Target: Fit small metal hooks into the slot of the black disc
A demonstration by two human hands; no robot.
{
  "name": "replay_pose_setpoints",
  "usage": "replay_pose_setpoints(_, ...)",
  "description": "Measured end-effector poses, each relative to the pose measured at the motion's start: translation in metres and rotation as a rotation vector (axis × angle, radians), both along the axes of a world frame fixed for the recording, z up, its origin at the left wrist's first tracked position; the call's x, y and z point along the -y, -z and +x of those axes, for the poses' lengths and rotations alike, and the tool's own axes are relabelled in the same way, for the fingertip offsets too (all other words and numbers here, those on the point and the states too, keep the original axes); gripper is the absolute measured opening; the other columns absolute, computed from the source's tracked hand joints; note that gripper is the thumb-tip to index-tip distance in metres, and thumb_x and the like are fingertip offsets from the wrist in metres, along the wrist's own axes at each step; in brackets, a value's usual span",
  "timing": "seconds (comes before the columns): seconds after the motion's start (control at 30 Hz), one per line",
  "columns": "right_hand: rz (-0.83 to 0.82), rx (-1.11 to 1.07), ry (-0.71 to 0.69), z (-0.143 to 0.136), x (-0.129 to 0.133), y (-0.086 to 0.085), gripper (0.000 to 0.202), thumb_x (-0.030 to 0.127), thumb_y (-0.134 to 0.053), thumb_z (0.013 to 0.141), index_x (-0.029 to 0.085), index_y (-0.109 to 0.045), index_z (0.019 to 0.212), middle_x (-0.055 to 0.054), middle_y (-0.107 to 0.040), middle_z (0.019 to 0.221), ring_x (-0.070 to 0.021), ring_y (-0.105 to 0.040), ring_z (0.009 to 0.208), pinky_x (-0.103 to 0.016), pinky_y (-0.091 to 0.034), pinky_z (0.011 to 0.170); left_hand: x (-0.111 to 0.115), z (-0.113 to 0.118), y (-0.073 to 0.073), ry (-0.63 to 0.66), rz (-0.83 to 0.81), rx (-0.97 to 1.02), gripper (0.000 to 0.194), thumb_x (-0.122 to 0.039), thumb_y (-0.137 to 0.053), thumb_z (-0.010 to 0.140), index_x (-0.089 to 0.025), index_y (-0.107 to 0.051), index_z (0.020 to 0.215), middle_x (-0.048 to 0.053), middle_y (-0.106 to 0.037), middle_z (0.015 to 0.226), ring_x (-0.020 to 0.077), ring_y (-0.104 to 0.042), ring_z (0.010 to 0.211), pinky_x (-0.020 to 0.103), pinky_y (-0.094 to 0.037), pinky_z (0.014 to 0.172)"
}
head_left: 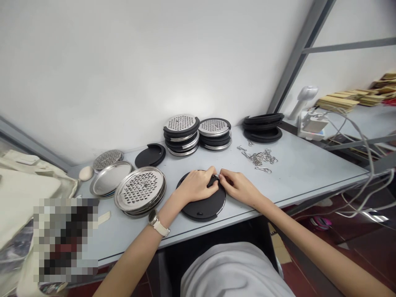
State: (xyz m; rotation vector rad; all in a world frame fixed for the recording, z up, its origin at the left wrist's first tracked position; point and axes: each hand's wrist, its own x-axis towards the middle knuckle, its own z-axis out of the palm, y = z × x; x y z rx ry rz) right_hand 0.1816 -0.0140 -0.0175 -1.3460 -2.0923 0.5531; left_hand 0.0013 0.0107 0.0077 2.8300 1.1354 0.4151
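Observation:
A round black disc lies near the front edge of the table. My left hand rests over its upper part, fingers closed on its rim. At the disc's upper right edge, my right hand pinches a small metal clip, mostly hidden by the fingertips. Loose metal clips lie in a pile to the right. Behind the hands stand two stacks of black rings and perforated metal discs, a left stack and a right stack.
Perforated metal plates, a plain metal plate and a black holder are at left. Black rings are stacked at the back right. A cream bag lies at far left; white cables hang at right.

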Motion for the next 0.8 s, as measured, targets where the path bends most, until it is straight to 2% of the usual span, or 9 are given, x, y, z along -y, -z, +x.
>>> replay_pose_setpoints(0.8,0.005,0.03,-0.026,0.0009,0.0,-0.004,0.023,0.023,-0.035,0.091,0.02,-0.047,0.071,0.001,-0.053,0.061,-0.0124,-0.047,0.053,-0.023,-0.032,0.055,0.001,0.0005,-0.0038,-0.016,-0.009,-0.033,0.023,-0.032,-0.047,0.087,-0.021,-0.048,0.107,0.0,-0.066,0.073,0.0198,-0.065,0.068,0.026,-0.042,0.058)
